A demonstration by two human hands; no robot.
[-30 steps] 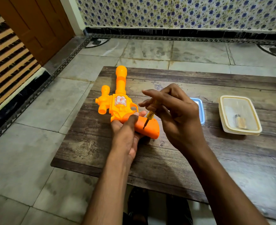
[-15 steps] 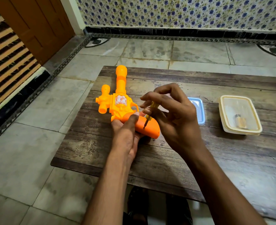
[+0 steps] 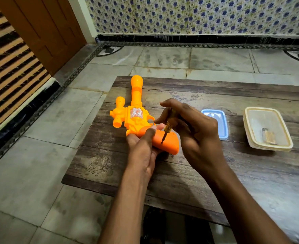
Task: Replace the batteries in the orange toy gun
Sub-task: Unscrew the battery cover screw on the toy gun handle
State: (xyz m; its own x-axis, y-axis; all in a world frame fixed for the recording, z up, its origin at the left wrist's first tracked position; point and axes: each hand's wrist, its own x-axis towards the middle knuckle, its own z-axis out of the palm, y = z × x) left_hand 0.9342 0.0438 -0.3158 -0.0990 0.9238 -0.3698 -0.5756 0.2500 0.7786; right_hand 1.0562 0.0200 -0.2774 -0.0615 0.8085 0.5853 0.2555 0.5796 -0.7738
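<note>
The orange toy gun point(image 3: 136, 113) lies on the low wooden table point(image 3: 215, 173), barrel pointing away from me. My left hand point(image 3: 143, 147) grips its handle from below, thumb on top. My right hand point(image 3: 192, 131) pinches a small yellow-handled screwdriver point(image 3: 168, 125), whose tip stands on the handle's side. A battery point(image 3: 268, 136) lies in the cream plastic container point(image 3: 266, 127) at the right.
A blue lid point(image 3: 217, 124) lies on the table just behind my right hand. Grey floor tiles surround the table. A brown door point(image 3: 45, 32) and a patterned wall stand at the far side.
My right hand's fingers have shifted around the screwdriver, turning it, while its tip stays on the handle. The left hand and the gun have kept still.
</note>
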